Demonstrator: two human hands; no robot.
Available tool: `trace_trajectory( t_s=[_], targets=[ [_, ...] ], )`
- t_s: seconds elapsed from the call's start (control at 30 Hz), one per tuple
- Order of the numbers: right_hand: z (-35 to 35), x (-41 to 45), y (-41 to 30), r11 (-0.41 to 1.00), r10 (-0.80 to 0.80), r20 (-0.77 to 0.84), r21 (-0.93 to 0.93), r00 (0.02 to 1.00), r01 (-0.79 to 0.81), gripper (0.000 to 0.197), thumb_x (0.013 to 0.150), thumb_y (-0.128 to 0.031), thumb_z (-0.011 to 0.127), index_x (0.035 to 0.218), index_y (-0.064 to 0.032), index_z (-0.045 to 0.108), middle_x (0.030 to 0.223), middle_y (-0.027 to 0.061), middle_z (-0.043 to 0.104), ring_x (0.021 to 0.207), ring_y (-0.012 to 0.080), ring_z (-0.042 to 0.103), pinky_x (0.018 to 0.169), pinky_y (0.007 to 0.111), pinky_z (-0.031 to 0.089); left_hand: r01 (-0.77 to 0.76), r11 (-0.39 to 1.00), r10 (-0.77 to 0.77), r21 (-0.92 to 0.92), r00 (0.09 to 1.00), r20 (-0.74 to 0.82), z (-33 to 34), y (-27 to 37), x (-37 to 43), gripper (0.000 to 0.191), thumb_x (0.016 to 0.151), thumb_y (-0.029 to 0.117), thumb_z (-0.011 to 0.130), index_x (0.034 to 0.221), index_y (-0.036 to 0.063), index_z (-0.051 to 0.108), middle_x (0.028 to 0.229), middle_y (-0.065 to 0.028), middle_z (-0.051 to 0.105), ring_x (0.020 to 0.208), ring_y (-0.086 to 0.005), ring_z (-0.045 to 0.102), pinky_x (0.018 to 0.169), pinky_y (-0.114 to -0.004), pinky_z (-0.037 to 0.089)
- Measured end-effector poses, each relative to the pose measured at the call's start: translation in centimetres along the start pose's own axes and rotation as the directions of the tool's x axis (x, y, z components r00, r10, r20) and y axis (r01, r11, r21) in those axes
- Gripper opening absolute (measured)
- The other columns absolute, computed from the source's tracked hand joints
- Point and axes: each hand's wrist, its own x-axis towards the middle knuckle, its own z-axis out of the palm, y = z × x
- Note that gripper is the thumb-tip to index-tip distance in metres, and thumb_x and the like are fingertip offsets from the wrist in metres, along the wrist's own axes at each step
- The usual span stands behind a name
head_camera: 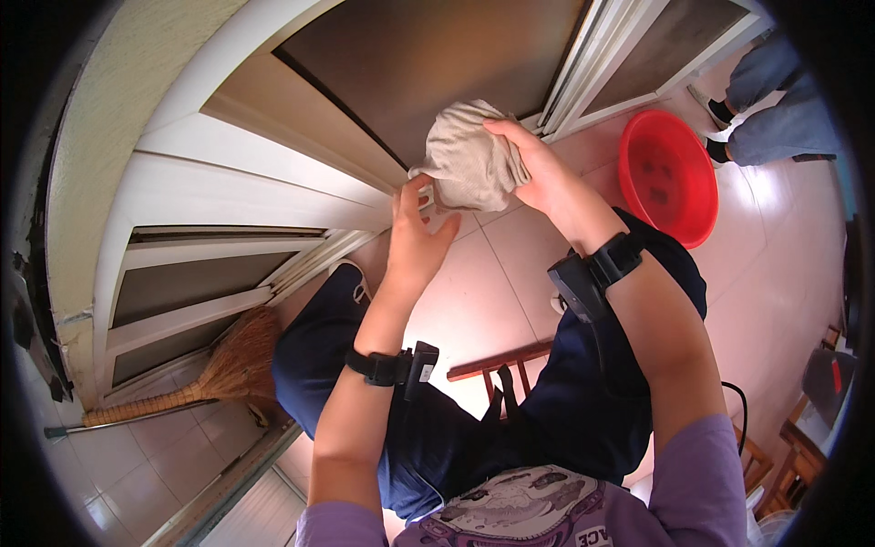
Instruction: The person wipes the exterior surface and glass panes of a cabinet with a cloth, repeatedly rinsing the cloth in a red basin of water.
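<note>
A crumpled pale beige cloth (468, 161) is bunched in front of a white-framed door or window panel with dark glass (424, 61). My right hand (536, 167) grips the cloth along its right side, thumb on top. At the cloth's lower left corner is my left hand (420, 236), its thumb spread away from curved fingers. The left index fingertip meets the cloth's edge, and the other fingertips are partly hidden. Each forearm wears a black strapped device, one on the left wrist (393, 368) and one on the right (591, 273).
A red plastic basin (666, 181) sits on the tiled floor (509, 273) to the right, near another person's legs (779, 109). On the left, a straw broom (232, 362) leans by the white frame (225, 184). Below my hands, between my legs, is a reddish-brown wooden stool (495, 362).
</note>
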Motion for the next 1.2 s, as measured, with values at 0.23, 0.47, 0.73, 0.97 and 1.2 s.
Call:
trace_trajectory(
  t_s=[0.23,0.47,0.73,0.97,1.2],
  targets=[
    [1.0,-1.0,-0.1,0.998,-0.035,0.095,0.060,0.995,0.029,0.040,0.084,-0.026,0.058,0.116,-0.0035,0.053,0.112,0.0098,0.060,0.103,0.0202,0.058,0.092,0.034,0.045,0.435,0.615,-0.245,-0.657,0.898,0.365,-0.4,0.0,0.0,0.099,0.074,0.018,0.071,0.143,0.0154,0.002,0.135,-0.0133,0.032,0.116,-0.0288,0.044,0.092,-0.042,0.040],
    [1.0,-1.0,-0.1,0.991,0.075,0.181,0.092,0.981,-0.093,0.039,0.084,-0.026,0.058,0.115,-0.0027,0.054,0.112,0.0100,0.060,0.103,0.0202,0.058,0.090,0.033,0.046,0.404,0.097,-0.054,-0.910,0.915,0.400,-1.4,1.1,0.3,0.078,0.079,0.027,0.069,0.140,0.0137,0.021,0.136,-0.0076,0.036,0.121,-0.0226,0.041,0.098,-0.044,0.035],
    [-1.1,0.8,0.0,0.975,-0.121,-0.199,-0.210,0.972,0.079,0.033,0.080,-0.020,0.064,0.110,-0.0069,0.058,0.112,0.0067,0.059,0.101,0.0165,0.056,0.085,0.033,0.044,0.229,0.270,-0.180,-0.935,0.966,0.184,-1.6,1.8,0.0,0.039,0.086,0.018,0.060,0.123,0.0097,0.047,0.119,-0.0030,0.054,0.110,-0.0174,0.052,0.096,-0.035,0.040],
    [-0.9,0.5,0.9,0.777,-0.157,-0.077,-0.626,0.985,0.074,0.051,0.083,-0.039,0.059,0.122,-0.0072,0.051,0.123,0.0105,0.052,0.118,0.0195,0.043,0.095,0.033,0.035,0.235,0.308,-0.132,-0.922,0.970,0.203,-2.3,1.1,-0.1,0.040,0.089,0.025,0.056,0.125,0.0096,0.046,0.119,-0.0035,0.054,0.111,-0.0174,0.051,0.097,-0.036,0.039],
    [1.3,-0.5,1.6,0.941,0.222,-0.022,-0.256,0.975,-0.220,0.048,0.089,-0.042,0.052,0.120,-0.0060,0.052,0.118,0.0060,0.056,0.108,0.0141,0.054,0.089,0.030,0.044,0.236,0.263,-0.111,-0.936,0.971,0.214,-2.9,1.7,-0.2,0.039,0.094,0.030,0.047,0.125,0.0067,0.045,0.124,-0.0056,0.051,0.115,-0.0173,0.048,0.099,-0.034,0.037]
  ],
)
